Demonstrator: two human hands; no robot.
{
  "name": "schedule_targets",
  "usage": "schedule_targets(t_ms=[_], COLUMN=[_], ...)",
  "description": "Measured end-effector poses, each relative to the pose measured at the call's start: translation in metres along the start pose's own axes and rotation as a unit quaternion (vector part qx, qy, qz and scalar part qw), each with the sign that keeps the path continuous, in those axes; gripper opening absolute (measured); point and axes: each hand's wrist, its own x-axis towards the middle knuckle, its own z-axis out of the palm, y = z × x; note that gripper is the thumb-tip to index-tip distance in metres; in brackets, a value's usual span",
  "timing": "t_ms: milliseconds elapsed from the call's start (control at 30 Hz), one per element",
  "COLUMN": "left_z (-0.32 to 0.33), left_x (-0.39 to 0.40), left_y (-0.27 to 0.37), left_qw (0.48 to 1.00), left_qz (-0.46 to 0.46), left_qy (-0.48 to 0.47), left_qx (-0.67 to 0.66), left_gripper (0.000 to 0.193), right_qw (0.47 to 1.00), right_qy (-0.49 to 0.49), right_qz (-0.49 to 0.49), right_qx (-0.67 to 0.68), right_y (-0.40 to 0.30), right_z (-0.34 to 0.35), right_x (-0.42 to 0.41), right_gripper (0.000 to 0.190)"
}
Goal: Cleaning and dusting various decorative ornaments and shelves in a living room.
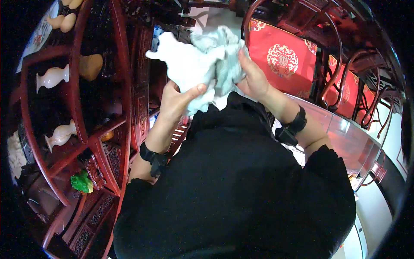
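A crumpled white and pale grey-green cloth [197, 64] is bunched up between both hands in front of my chest. My left hand [176, 98] grips its lower left side, the thumb lying across the front of the fabric. On the right side, my right hand [255, 76] holds the greyer folds, thumb pointing upward. The fingers of both hands are largely hidden behind the cloth. Whether it is one cloth or two cannot be told. A black strap with a small device sits on each forearm.
To the left stands a dark red wooden display shelf [127, 97] with pale stone vases [53, 77], gourds [63, 22] and a green cabbage-shaped carving [81, 182]. At right are curved-back wooden chairs with red patterned cushions [283, 60] and a glass-topped counter [349, 136].
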Motion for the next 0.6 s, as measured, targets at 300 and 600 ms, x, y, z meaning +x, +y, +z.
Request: schedule_targets(t_ms=[300,600], left_z=[0.007,0.005], left_x=[0.031,0.024], left_y=[0.005,0.008], left_qw=[0.976,0.961], left_qz=[0.139,0.183], left_qy=[0.112,0.050], left_qx=[-0.126,-0.200], left_gripper=[0.061,0.071], right_qw=[0.944,0.931], right_qy=[-0.043,0.006], right_qz=[-0.156,-0.096], right_qx=[-0.287,-0.353], right_y=[0.035,-0.004], right_z=[0.042,0.003], right_x=[0.002,0.013], right_gripper=[0.052,0.035])
